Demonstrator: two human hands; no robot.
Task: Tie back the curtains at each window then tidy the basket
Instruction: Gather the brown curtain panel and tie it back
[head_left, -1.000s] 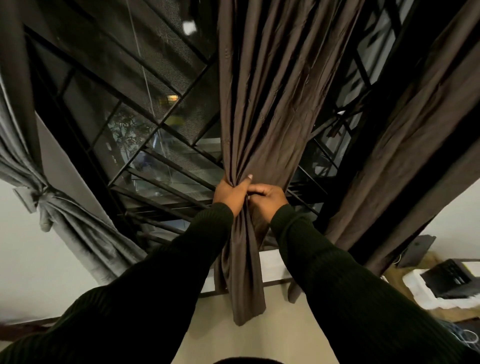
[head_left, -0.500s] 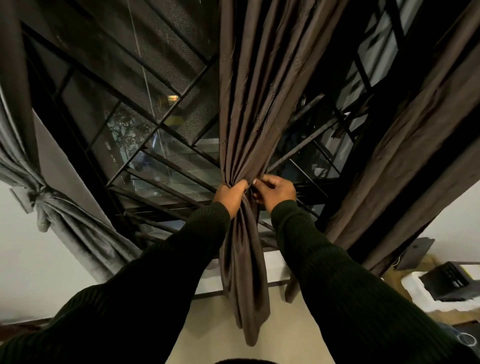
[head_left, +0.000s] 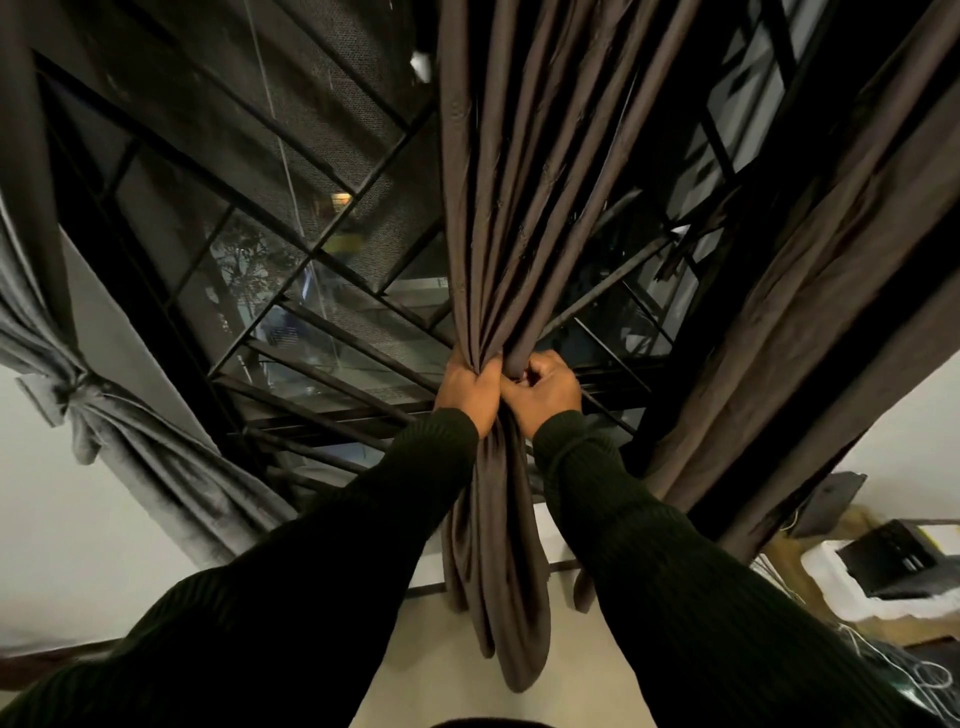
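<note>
Since half a second ago the right hand has closed in on the left, knuckles now touching, and more of the centre panel is gathered, so more grille shows at 2 o'clock of the grip. Left to right: grey curtain (head_left: 78, 410) at 9 o'clock is knotted back already; window grille (head_left: 322, 291) behind; left hand (head_left: 467, 392) has its fingers wrapped round the bunched brown curtain (head_left: 498, 218); right hand (head_left: 543, 392) just beside it, fingers curled into the folds on the 3 o'clock side. Curtain's long axis runs 12 to 6 straight through both hands, tail hanging loose below to the sill. Both equally near; the grip point sits between them. Fabric is dark brown, matte, tightly pleated above the grip and slack below. Second brown curtain (head_left: 810, 312) at 3 o'clock hangs untied. I can't make out a tie-back; likely needs a knot in the panel itself. Basket not in view.
</note>
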